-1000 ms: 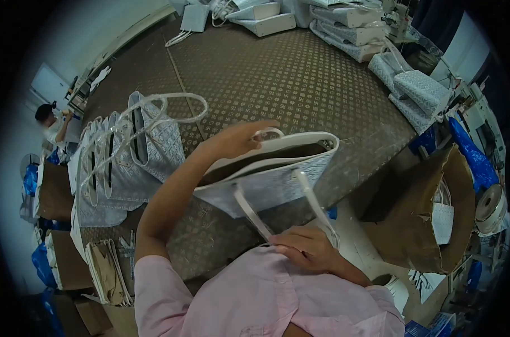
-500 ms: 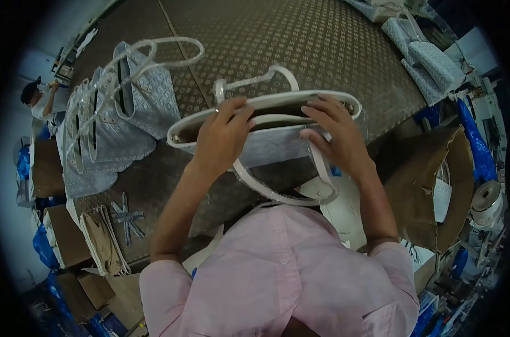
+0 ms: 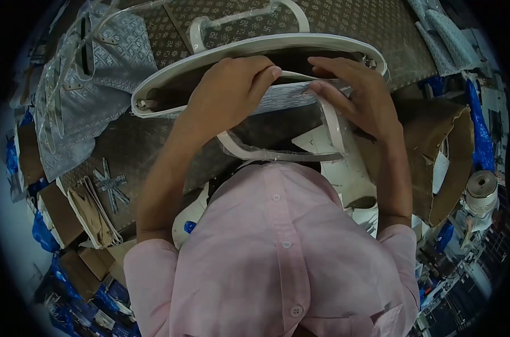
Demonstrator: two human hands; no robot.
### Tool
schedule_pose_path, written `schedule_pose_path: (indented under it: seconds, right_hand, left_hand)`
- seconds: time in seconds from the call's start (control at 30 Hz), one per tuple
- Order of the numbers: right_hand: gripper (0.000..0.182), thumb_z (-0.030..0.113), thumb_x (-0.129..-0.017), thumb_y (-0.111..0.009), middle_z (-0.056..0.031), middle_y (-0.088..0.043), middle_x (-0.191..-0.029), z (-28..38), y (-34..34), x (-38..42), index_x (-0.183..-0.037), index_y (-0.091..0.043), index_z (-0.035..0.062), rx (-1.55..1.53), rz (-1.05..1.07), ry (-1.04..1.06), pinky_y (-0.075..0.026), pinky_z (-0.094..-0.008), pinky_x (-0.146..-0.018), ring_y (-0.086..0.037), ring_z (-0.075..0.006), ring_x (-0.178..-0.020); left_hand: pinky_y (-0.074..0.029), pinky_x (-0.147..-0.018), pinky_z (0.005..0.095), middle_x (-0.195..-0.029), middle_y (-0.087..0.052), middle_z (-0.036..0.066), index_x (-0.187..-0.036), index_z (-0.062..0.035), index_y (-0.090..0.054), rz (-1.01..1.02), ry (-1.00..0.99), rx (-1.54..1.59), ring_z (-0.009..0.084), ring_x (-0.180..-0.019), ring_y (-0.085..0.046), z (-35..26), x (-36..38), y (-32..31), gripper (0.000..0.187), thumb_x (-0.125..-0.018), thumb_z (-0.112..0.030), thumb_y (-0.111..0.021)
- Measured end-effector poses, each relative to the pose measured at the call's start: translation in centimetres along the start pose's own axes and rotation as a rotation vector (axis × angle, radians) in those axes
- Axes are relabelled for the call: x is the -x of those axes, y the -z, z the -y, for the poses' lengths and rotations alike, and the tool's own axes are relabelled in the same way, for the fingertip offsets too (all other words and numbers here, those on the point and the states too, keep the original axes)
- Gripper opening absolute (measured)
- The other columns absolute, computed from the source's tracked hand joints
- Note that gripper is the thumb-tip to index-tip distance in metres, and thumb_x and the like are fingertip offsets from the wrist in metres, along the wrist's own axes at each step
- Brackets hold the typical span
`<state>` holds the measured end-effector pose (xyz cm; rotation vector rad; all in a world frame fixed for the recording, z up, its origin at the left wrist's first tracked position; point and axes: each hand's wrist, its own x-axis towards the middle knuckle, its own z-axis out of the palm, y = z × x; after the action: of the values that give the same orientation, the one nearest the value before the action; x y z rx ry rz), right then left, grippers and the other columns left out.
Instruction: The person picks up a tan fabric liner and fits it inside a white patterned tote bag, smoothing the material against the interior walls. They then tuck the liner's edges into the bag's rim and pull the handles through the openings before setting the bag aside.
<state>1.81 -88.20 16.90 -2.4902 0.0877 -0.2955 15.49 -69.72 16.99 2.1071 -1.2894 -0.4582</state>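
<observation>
A white-rimmed handbag (image 3: 277,100) with a pale patterned front stands on the table before me, its mouth spread and its dark inside showing. My left hand (image 3: 232,92) bends over the near rim, its thumb and forefinger at the pale inner edge; its other fingertips are hidden. On the right side of the same rim, my right hand (image 3: 367,98) has its fingers inside the mouth and its thumb on the near side. One plastic-wrapped strap (image 3: 277,154) hangs towards my shirt, and the other strap (image 3: 238,19) stands up beyond the bag.
Several silver patterned bags (image 3: 120,53) with wrapped handles stand at the left. Crossed patterned strips (image 3: 111,182) and folded brown pieces (image 3: 92,210) lie near the table's left edge. An open cardboard box (image 3: 434,151) is at my right, beside a roll (image 3: 482,188). More patterned material (image 3: 448,42) lies far right.
My view has moved closer over the bag, so it looks larger and higher. Both hands stay at its mouth, with the left thumb now showing over the inner edge.
</observation>
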Motion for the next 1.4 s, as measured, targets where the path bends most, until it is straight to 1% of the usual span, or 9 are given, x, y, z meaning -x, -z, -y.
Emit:
schedule_pose_path:
  seconds: [0.2, 0.3, 0.43, 0.67, 0.73, 1.13, 1.23, 1.3, 1.4]
  right_hand:
    - [0.038, 0.024, -0.08, -0.071, -0.0114, -0.067, -0.098, -0.4, 0.5, -0.2, -0.113, -0.064, 0.0061, 0.082, 0.092, 0.049, -0.051, -0.0347, -0.078, -0.065, -0.0265, -0.089]
    - [0.039, 0.025, -0.08, -0.071, -0.0123, -0.067, -0.095, -0.8, 1.2, 0.0, -0.112, -0.064, 0.004, 0.264, 0.123, 0.166, -0.051, -0.0356, -0.078, -0.065, -0.0261, -0.087]
    - [0.031, 0.018, -0.08, -0.069, -0.013, -0.064, -0.097, 0.9, -0.3, 0.3, -0.104, -0.064, -0.0007, 0.359, -0.146, 0.499, -0.052, -0.0407, -0.079, -0.064, -0.0287, -0.089]
    - [0.031, 0.004, -0.071, -0.067, -0.0162, -0.063, -0.102, 3.2, -5.0, 1.3, -0.101, -0.064, -0.0041, 0.051, -0.385, 0.428, -0.051, -0.0432, -0.084, -0.062, -0.031, -0.099]
    - [0.03, 0.003, -0.071, -0.067, -0.0161, -0.063, -0.102, 2.6, -5.0, 1.3, -0.101, -0.064, -0.004, 0.057, -0.404, 0.41, -0.051, -0.043, -0.083, -0.062, -0.0309, -0.098]
    - [0.028, -0.001, -0.07, -0.068, -0.0165, -0.063, -0.102, 1.7, -5.4, 1.6, -0.098, -0.065, -0.0043, -0.108, -0.446, 0.448, -0.051, -0.0434, -0.082, -0.062, -0.0316, -0.097]
    - [0.025, 0.0, -0.074, -0.068, -0.0171, -0.063, -0.102, 1.0, -4.5, 2.2, -0.098, -0.065, -0.0039, -0.238, -0.448, 0.467, -0.05, -0.0439, -0.086, -0.062, -0.0319, -0.098]
    - [0.025, 0.006, -0.077, -0.069, -0.0154, -0.063, -0.105, 0.2, -2.8, 1.9, -0.101, -0.065, -0.0018, -0.019, -0.499, 0.446, -0.046, -0.0458, -0.093, -0.06, -0.033, -0.105]
    - [0.037, 0.021, -0.076, -0.073, -0.0091, -0.062, -0.114, -0.7, -0.6, 1.2, -0.108, -0.065, 0.0038, 0.143, -0.242, 0.288, -0.038, -0.0519, -0.101, -0.051, -0.0345, -0.12]
  left_hand:
    - [-0.045, -0.062, 0.0449, -0.067, -0.06, 0.02, -0.085, 0.0007, -0.061, -0.048, 0.011, 0.018, 0.0392, -0.066, -0.058, -0.3, 1.0, -0.2, 0.031, -0.094, -0.027, -0.05]
    - [-0.044, -0.064, 0.0439, -0.072, -0.06, 0.021, -0.086, 0.0016, -0.06, 0.119, 0.075, 0.182, 0.0391, -0.07, -0.058, -0.5, 0.1, 0.7, 0.034, -0.095, -0.029, -0.049]
    - [-0.043, -0.068, 0.043, -0.076, -0.06, 0.022, -0.084, 0.0029, -0.059, 0.351, 0.166, 0.178, 0.0366, -0.073, -0.057, -0.3, -2.7, 0.3, 0.041, -0.096, -0.034, -0.045]
    - [-0.044, -0.062, 0.0401, -0.069, -0.058, 0.022, -0.084, 0.005, -0.06, 0.309, 0.165, 0.281, 0.0356, -0.062, -0.054, 0.0, -3.3, 0.0, 0.038, -0.096, -0.028, -0.047]
    - [-0.043, -0.059, 0.0388, -0.067, -0.056, 0.022, -0.085, 0.0055, -0.06, 0.159, 0.098, 0.313, 0.0343, -0.057, -0.049, 0.1, -3.1, -0.5, 0.037, -0.097, -0.027, -0.047]
    - [-0.043, -0.06, 0.0384, -0.071, -0.059, 0.02, -0.088, 0.003, -0.061, 0.293, 0.146, 0.333, 0.0336, -0.061, -0.054, -1.2, -2.3, 0.6, 0.032, -0.097, -0.025, -0.047]
    - [-0.045, -0.063, 0.0398, -0.076, -0.061, 0.021, -0.091, 0.002, -0.061, 0.282, 0.014, 0.298, 0.0362, -0.068, -0.059, -0.7, -1.8, 0.0, 0.033, -0.097, -0.026, -0.046]
    - [-0.046, -0.066, 0.0409, -0.079, -0.062, 0.021, -0.092, 0.0014, -0.062, 0.363, 0.067, 0.221, 0.0368, -0.074, -0.06, -1.5, -1.8, 0.8, 0.034, -0.096, -0.029, -0.047]
    - [-0.046, -0.069, 0.0402, -0.081, -0.062, 0.02, -0.094, 0.002, -0.061, 0.399, 0.045, 0.165, 0.0348, -0.077, -0.061, -2.0, -1.5, 0.5, 0.036, -0.096, -0.032, -0.049]
